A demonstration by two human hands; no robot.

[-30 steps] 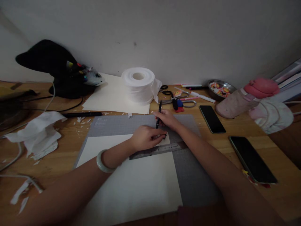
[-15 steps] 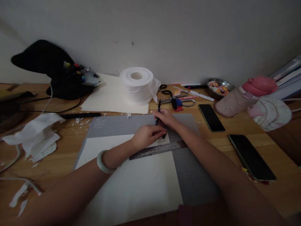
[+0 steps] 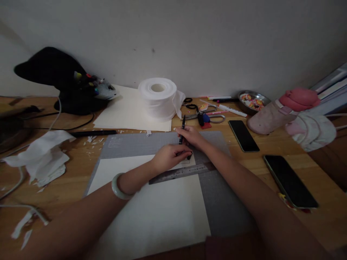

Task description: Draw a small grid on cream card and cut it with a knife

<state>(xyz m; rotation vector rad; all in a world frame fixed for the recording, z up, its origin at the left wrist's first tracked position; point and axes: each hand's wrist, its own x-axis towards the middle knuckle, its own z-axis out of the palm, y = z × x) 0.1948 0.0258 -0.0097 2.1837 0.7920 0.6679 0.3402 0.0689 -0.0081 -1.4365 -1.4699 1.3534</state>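
My right hand [image 3: 192, 137] is closed around a slim black pen [image 3: 183, 122], which stands nearly upright near the top of the paper. Close in front of it, my left hand [image 3: 170, 156] pinches a small black piece [image 3: 189, 156] whose kind I cannot make out. Under the left hand lies a cream sheet of paper [image 3: 159, 213] with a few short drawn lines near its upper right corner. A metal ruler [image 3: 173, 174] rests across the sheet, just below the left hand. Paper and ruler are on a grey cutting mat [image 3: 225, 202].
Behind the mat stand a toilet paper roll [image 3: 157, 101] on spare sheets [image 3: 119, 115], scissors [image 3: 217, 118] and several pens. Two phones [image 3: 244, 135], a pink-lidded bottle [image 3: 284, 108] and a metal bowl [image 3: 253, 102] are at right. Crumpled tissue [image 3: 46, 155] and paper scraps lie left.
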